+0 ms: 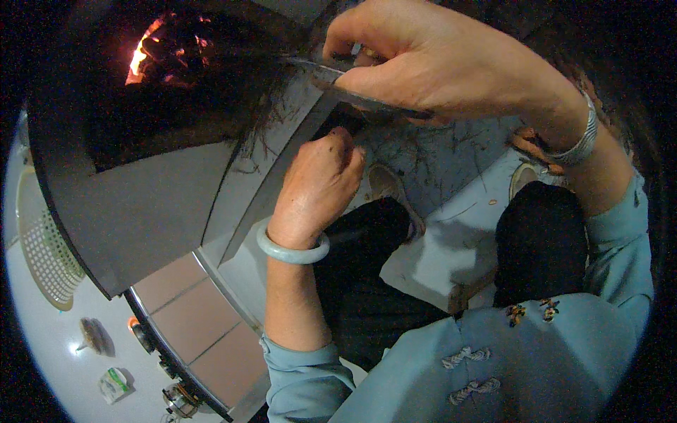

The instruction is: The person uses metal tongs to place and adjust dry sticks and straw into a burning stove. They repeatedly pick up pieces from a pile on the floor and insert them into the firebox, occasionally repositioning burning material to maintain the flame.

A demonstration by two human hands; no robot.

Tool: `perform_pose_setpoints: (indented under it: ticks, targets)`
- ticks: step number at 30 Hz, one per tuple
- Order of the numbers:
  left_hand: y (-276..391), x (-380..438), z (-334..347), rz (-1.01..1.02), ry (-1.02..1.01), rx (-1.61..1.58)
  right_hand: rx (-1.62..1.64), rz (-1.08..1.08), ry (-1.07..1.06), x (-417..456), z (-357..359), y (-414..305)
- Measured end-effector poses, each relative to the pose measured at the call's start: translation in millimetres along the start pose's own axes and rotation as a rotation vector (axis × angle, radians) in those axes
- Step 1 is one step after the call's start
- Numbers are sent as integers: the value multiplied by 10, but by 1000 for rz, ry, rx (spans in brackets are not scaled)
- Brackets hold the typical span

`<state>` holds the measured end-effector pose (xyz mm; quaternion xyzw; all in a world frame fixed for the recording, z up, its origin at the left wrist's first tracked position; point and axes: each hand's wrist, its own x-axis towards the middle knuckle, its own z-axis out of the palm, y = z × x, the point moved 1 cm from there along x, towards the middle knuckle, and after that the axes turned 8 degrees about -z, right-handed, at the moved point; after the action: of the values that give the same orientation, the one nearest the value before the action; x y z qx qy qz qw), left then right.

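Note:
My right hand (449, 69) is up in front of the stove, its thumb and fingers closed around what look like metal fire tongs (378, 100). Their thin far end points left to the dark firebox opening, where it blends into shadow. Inside the firebox, flames and glowing embers (140, 58) burn. Lower down, my left hand (320, 177), with a pale bangle at its wrist, is beside the stove's grey front edge (285, 153). Its fingers curl away from view, so whether it holds anything cannot be told.
Dry twigs (439, 153) litter the floor by my shoes (391, 193). Loose plant fibres hang at the stove ledge (259, 137). On the white counter (53, 365) at lower left are a plastic colander (50, 254), a brush-like object (92, 336) and a small packet (113, 385).

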<state>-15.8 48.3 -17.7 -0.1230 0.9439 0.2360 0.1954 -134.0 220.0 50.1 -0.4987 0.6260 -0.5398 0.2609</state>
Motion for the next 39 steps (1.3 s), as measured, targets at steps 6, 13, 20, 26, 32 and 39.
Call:
perform_pose_setpoints:
  ticks: [6,13,20,26,32,39]
  targets:
    - [-83,32,48,47,12,-35,-237,-128,32,-87,56,249]
    - [-118,36,47,88,58,1,106,224,130,-401,234,140]
    - [-34,57,21,45,26,-7,348,447,149,-697,290,-91]
    - [-60,144,82,130,41,-11,344,359,86,-355,334,35]
    - [-109,198,139,164,0,-30,341,366,15,-78,332,239]
    - [-100,217,168,109,-79,-104,185,103,-50,115,361,398]
